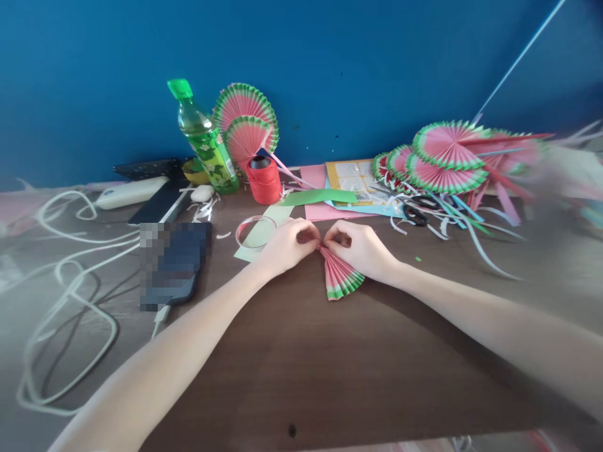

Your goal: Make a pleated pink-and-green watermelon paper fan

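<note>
A pleated pink paper fan (342, 274) with a white and green edge hangs between my hands, its folds spreading toward me. My left hand (293, 243) pinches at its narrow top end. Close against it, my right hand (358, 246) is closed on the same end, with the knuckles over the fan's right side. The fingertips nearly meet, so the exact pinch point is hidden. Just left of my left hand, a roll of clear tape (255, 231) lies on a pale green paper strip (268, 233). Behind the hands is a green paper strip (320, 197).
A red thread spool (264, 182), a green drink bottle (207, 141) and finished fans (247, 116) stand by the blue wall. More fans (447, 157), black-handled scissors (417, 212) and paper scraps lie right. A phone (176, 263) and white cables (70, 289) occupy the left.
</note>
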{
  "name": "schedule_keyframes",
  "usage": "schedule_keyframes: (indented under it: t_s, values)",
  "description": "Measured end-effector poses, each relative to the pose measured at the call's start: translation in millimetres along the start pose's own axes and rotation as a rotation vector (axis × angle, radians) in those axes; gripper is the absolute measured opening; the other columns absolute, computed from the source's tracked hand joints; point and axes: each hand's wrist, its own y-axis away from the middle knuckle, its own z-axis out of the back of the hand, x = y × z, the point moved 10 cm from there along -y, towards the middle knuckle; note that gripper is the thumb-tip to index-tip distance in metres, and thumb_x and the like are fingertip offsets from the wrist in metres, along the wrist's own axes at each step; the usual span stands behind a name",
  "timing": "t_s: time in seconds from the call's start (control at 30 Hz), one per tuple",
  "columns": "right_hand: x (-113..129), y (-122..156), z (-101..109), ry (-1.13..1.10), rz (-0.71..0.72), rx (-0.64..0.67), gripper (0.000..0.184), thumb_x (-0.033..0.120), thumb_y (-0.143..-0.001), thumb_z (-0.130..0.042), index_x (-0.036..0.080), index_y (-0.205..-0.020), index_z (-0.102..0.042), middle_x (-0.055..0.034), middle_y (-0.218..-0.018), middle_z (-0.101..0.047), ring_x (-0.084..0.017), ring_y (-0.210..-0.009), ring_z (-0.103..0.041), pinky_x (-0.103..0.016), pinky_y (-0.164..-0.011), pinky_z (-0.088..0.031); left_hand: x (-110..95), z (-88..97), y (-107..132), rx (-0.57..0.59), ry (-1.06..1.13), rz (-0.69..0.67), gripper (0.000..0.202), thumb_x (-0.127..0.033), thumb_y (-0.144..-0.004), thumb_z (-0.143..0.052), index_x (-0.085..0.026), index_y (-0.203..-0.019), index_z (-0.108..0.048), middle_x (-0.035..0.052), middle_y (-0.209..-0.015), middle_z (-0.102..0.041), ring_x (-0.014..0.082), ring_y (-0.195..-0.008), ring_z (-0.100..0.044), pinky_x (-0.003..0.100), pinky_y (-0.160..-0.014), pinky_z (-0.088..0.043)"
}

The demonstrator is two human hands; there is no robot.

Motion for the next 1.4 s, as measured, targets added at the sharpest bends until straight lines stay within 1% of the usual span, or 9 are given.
schedule_keyframes:
  t_s: [0.17, 0.3, 0.67, 1.07, 1.27, 1.4]
  values:
    - [-6.4, -1.9, -1.8, -0.067, -0.04, 0.022, 0.004, 0.013, -0.072, -0.055, 0.016, -0.071, -0.058, 0.0022, -0.062, -0.058, -0.008, -0.052, -0.042, -0.022, -0.051, -0.035, 3.2, -1.6, -0.9, 0.026, 0.097, 0.016, 0.003, -0.017, -0.073, -0.058, -0.017, -0.07, -0.057, 0.0017, -0.078, -0.06, 0.0145, -0.076, -0.053, 0.032, -0.074, -0.044]
    - [-9.6, -2.2, -2.4, -0.086, -0.065, 0.027, 0.003, 0.014, -0.072, -0.055, 0.016, -0.071, -0.058, 0.0026, -0.06, -0.056, -0.008, -0.052, -0.041, -0.023, -0.051, -0.034, 1.0, -1.8, -1.3, 0.029, 0.129, 0.014, 0.004, -0.017, -0.073, -0.058, -0.017, -0.069, -0.058, 0.0019, -0.079, -0.059, 0.014, -0.076, -0.053, 0.031, -0.074, -0.045]
    - [-9.3, -2.4, -2.7, -0.111, -0.082, 0.038, 0.004, 0.017, -0.072, -0.055, 0.016, -0.071, -0.058, 0.0014, -0.063, -0.058, -0.009, -0.054, -0.044, -0.024, -0.052, -0.035, 1.8, -1.9, -0.5, 0.005, 0.072, 0.014, 0.003, -0.018, -0.073, -0.059, -0.017, -0.071, -0.058, 0.0019, -0.079, -0.059, 0.0152, -0.077, -0.053, 0.033, -0.075, -0.045]
    - [-11.9, -2.5, -3.4, -0.127, -0.095, 0.037, 0.002, 0.016, -0.071, -0.055, 0.016, -0.071, -0.057, 0.0017, -0.062, -0.057, -0.009, -0.053, -0.043, -0.023, -0.052, -0.035, -5.6, -0.4, 0.6, -0.005, 0.009, -0.009, 0.004, -0.015, -0.074, -0.058, -0.017, -0.072, -0.06, 0.0026, -0.081, -0.061, 0.0165, -0.08, -0.053, 0.035, -0.077, -0.044]
    - [-10.9, -3.0, -4.2, -0.138, -0.082, 0.033, 0.002, 0.016, -0.071, -0.055, 0.016, -0.07, -0.057, 0.0014, -0.063, -0.058, -0.009, -0.053, -0.044, -0.023, -0.052, -0.035, -6.5, 1.1, 1.2, -0.035, -0.01, 0.008, 0.006, -0.018, -0.075, -0.059, -0.017, -0.069, -0.059, 0.0022, -0.076, -0.061, 0.0177, -0.08, -0.052, 0.035, -0.075, -0.043]
    - [-12.4, -2.8, -4.1, -0.139, -0.095, 0.039, 0.003, 0.016, -0.071, -0.055, 0.016, -0.07, -0.058, 0.0013, -0.063, -0.059, -0.009, -0.053, -0.044, -0.023, -0.051, -0.035, -6.9, -0.4, 1.2, -0.017, -0.006, 0.0, 0.006, -0.019, -0.077, -0.058, -0.017, -0.071, -0.06, 0.0025, -0.08, -0.063, 0.018, -0.081, -0.052, 0.035, -0.077, -0.042]
